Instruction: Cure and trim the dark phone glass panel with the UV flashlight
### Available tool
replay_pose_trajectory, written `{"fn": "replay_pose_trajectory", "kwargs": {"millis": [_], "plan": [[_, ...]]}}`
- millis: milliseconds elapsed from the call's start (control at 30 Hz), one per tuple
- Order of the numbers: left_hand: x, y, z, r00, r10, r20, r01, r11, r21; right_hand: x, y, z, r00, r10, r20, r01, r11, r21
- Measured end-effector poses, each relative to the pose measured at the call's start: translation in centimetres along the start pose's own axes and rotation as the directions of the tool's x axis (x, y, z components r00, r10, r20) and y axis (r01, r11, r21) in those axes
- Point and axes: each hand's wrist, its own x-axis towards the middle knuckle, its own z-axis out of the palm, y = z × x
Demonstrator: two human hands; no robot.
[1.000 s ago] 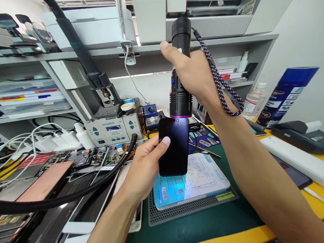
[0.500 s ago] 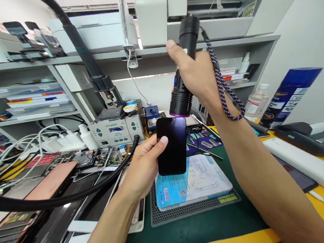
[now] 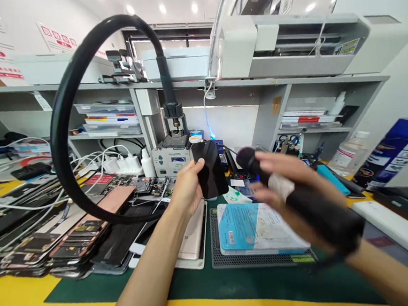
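A smartphone [image 3: 212, 175] with a dark, glossy screen is pinched by its left edge in my left hand [image 3: 186, 185], thumb on the front. It is raised and tilted above the bench. My right hand [image 3: 306, 176] is smeared by motion, holding a black flashlight [image 3: 314, 211] that lies slanted across the palm. The flashlight's lens end points left toward the phone but stays apart from it. Below and between the hands, a blue and white package [image 3: 251, 227] lies on a grey perforated mat [image 3: 216, 260].
Stacked phone parts [image 3: 88, 229] cover the left side of the bench. A thick black hose [image 3: 61, 108] loops over them from a grey soldering station [image 3: 170, 162]. On the right stand a clear bottle [image 3: 348, 155] and a blue spray can [image 3: 391, 153]. A white printer-like machine [image 3: 296, 52] tops the shelf.
The flashlight has swung from upright above the phone to slanted at the right, lowered with my right hand. My left hand still holds the phone. The view has tilted up and turned left.
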Motion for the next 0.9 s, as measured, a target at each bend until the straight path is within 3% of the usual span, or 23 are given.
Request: {"fn": "replay_pose_trajectory", "kwargs": {"millis": [133,200,400,633,900], "plan": [[-0.3,-0.1,0.4,0.999,-0.022,0.036,0.024,0.999,-0.038,-6.0,-1.5,1.3,0.971,-0.143,0.19,0.147,0.989,-0.003],[-0.3,0.1,0.6,0.998,-0.046,0.045,0.049,0.996,-0.072,-7.1,-2.3,2.2,0.966,-0.081,0.245,0.084,0.996,-0.002],[-1.0,1.4,1.2,0.988,-0.155,-0.024,0.151,0.98,-0.129,-8.0,-4.5,3.5,0.951,-0.151,0.269,0.181,0.979,-0.094],[-1.6,1.7,1.7,0.989,-0.148,-0.011,0.143,0.966,-0.214,-9.4,-4.5,4.0,0.946,-0.126,0.297,0.162,0.982,-0.098],[-2.1,1.6,2.0,0.989,-0.143,0.031,0.146,0.958,-0.246,-8.6,-4.6,4.1,0.941,-0.109,0.321,0.153,0.981,-0.117]]}}
